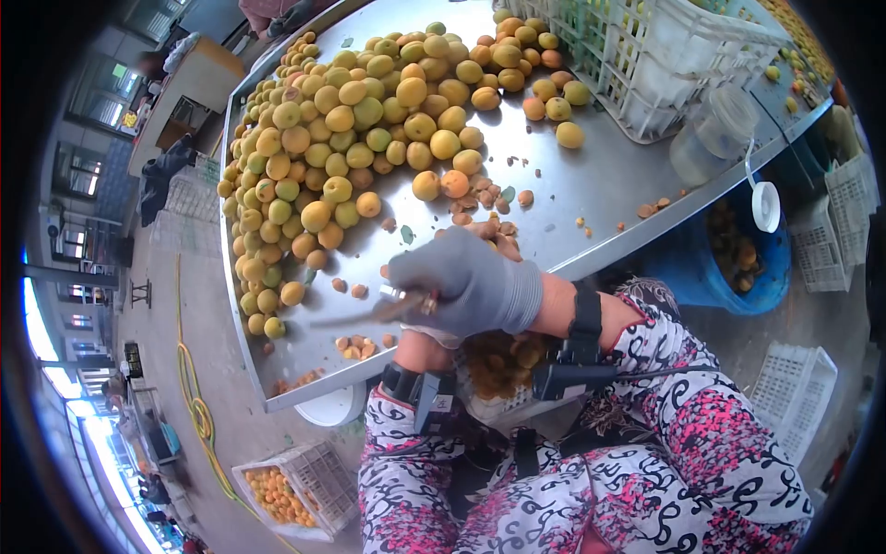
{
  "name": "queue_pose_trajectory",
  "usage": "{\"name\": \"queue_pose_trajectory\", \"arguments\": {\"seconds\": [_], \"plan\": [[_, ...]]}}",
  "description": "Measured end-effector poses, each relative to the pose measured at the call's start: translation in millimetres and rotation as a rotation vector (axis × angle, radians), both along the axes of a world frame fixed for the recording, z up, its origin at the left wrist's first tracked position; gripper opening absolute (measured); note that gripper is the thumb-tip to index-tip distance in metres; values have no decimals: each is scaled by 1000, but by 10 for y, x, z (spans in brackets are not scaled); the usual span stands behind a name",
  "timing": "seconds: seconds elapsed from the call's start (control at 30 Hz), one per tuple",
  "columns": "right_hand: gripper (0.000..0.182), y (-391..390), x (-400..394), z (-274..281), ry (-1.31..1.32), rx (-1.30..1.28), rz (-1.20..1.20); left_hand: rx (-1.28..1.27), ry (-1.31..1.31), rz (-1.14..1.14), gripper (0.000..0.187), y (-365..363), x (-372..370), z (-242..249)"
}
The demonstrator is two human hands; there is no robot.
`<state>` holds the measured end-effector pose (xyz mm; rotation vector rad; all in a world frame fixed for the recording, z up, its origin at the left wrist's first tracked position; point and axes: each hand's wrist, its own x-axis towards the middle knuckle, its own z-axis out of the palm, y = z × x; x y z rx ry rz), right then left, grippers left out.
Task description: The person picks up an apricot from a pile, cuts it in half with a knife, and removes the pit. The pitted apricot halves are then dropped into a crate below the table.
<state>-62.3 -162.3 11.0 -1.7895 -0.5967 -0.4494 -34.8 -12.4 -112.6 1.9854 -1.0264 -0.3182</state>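
My right hand (466, 282), in a grey glove, is closed around a small knife (365, 312). The knife's blurred blade points left over the front of the metal table (554, 222). Crossed beneath it is my left hand, mostly hidden; its bare wrist (422, 351) and a bit of white glove (434, 336) show, but not its fingers. Just beyond the hands lies a small heap of brown apricot stones (487, 194). A large pile of yellow-green apricots (351, 120) covers the far left of the table. Several loose pieces (355, 347) lie near its front edge.
A white plastic crate (664, 69) and a clear jar (711, 138) with its lid (765, 206) hanging stand at the right. Below are a blue bucket (771, 286), a crate of apricots (318, 462), a white bucket (332, 406) and a yellow hose (198, 406).
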Motion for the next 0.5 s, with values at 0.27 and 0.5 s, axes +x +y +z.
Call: {"name": "queue_pose_trajectory", "arguments": {"seconds": [0.27,0.5], "plan": [[17,-472,-59,256,284,794,-212,-420,1351,207,45,-482,294,884],[27,-162,-19,-246,252,-238,-444,-865,1360,240,42,-515,260,914]]}}
